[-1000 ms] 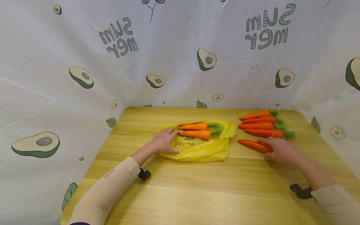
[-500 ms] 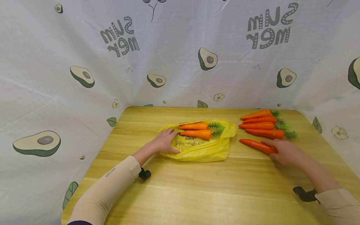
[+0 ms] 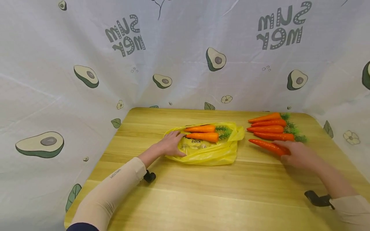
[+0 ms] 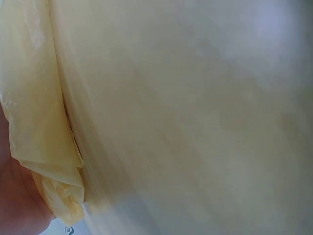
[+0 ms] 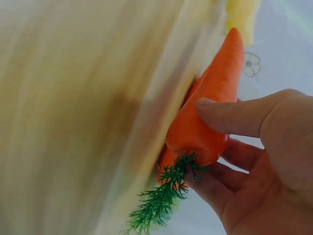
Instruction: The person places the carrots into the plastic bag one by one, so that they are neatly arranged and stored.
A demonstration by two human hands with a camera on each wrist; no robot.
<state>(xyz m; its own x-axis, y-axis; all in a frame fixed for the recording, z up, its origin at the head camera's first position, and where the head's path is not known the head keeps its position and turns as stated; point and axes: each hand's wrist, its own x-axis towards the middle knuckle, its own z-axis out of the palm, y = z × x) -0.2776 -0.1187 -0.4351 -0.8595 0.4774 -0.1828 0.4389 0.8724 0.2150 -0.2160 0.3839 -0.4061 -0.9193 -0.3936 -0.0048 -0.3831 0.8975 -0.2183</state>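
A yellow plastic bag (image 3: 212,157) lies on the wooden table with its mouth spread. Two orange carrots (image 3: 202,137) with green tops rest in it, side by side. At the bag's left end my left hand (image 3: 172,144) presses the plastic, thumb and fingers spread apart; in the left wrist view the yellow plastic (image 4: 34,107) covers part of the palm. My right hand (image 3: 299,154) holds a red-orange carrot (image 3: 267,146) by its thick end, tip towards the bag. The right wrist view shows thumb and fingers pinching this carrot (image 5: 212,107), its green leaves hanging below.
Several more carrots (image 3: 270,129) lie in a row at the table's (image 3: 202,199) back right, leaves to the right. Behind the table hangs a white curtain (image 3: 185,48) with avocado prints.
My right hand has drawn the carrot slightly right, and its tip now points a little higher in view. The left hand and bag stay in place. The head view has shifted slightly.
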